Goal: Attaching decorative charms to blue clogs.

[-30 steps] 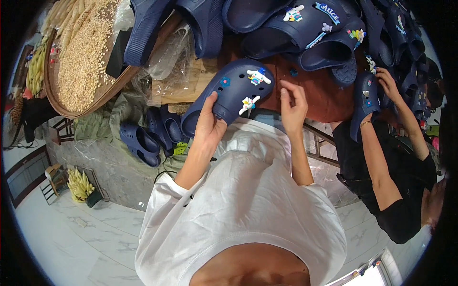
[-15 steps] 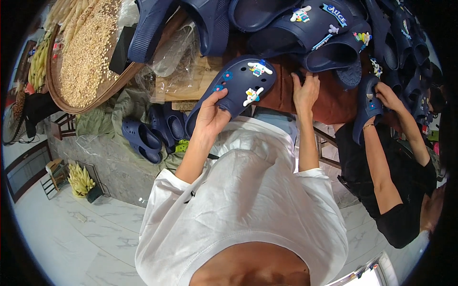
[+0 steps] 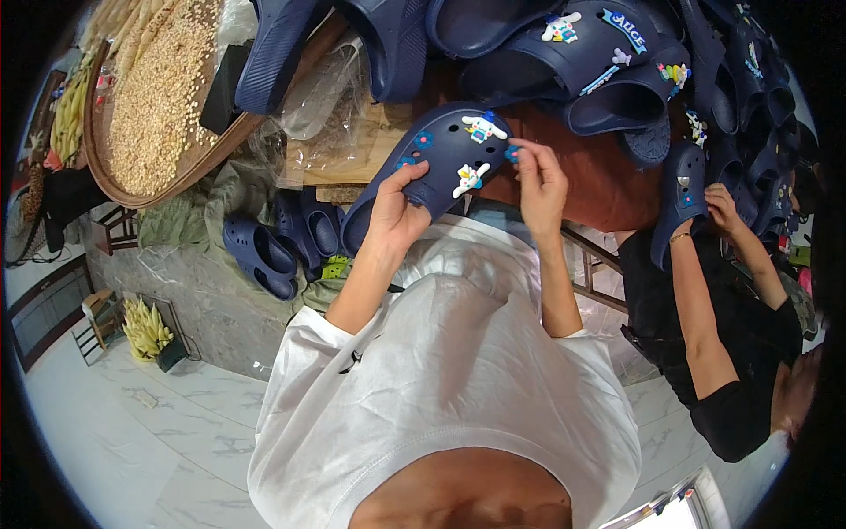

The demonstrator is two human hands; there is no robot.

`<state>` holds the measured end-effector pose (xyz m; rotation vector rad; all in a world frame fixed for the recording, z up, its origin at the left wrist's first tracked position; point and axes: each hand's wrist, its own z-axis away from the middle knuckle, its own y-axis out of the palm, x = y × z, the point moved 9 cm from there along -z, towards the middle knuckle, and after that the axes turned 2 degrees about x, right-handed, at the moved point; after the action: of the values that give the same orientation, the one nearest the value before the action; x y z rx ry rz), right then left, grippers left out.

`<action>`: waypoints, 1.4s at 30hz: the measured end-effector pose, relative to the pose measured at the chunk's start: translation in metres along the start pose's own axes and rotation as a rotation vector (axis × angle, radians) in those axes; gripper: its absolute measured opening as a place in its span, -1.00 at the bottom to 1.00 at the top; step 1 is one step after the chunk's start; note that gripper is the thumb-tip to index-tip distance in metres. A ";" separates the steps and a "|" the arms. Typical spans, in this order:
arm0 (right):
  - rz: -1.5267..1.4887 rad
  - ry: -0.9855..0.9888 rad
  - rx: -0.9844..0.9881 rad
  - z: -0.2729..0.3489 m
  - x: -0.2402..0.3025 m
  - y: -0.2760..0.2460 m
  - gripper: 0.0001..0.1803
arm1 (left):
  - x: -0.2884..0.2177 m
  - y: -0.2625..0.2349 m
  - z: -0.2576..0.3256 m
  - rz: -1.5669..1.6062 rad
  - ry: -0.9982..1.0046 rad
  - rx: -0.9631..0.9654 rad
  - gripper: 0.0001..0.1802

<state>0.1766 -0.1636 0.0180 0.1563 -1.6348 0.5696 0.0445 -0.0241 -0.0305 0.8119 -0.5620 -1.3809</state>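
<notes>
A navy clog (image 3: 441, 154) with round holes is tilted up in front of me, held by my left hand (image 3: 397, 207) with the thumb on top near its opening. Two white cartoon charms and small blue flower charms sit in the clog's upper. Just right of the toe, my right hand (image 3: 539, 185) pinches a small blue flower charm (image 3: 511, 153) between thumb and finger, apart from the holes. The back of the charm is hidden by the fingers.
More navy clogs (image 3: 529, 70) lie piled along the far side over brown cloth (image 3: 564, 176). A round tray (image 3: 94, 159) of corn kernels stands at far left. On the right, a co-worker's hand (image 3: 723, 210) is beside another clog (image 3: 680, 198).
My right hand has come up and left from the brown cloth to the clog's toe, now showing a blue flower charm. The co-worker's far hand has moved down slightly. My left hand stays put.
</notes>
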 end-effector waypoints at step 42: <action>-0.103 0.206 0.259 -0.011 -0.048 0.046 -0.37 | 0.002 -0.020 0.009 -0.142 0.076 -0.014 -0.58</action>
<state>0.1745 -0.1298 -0.0400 0.3588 -1.3417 0.6933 0.0258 -0.0274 -0.0405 0.9034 -0.4418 -1.4751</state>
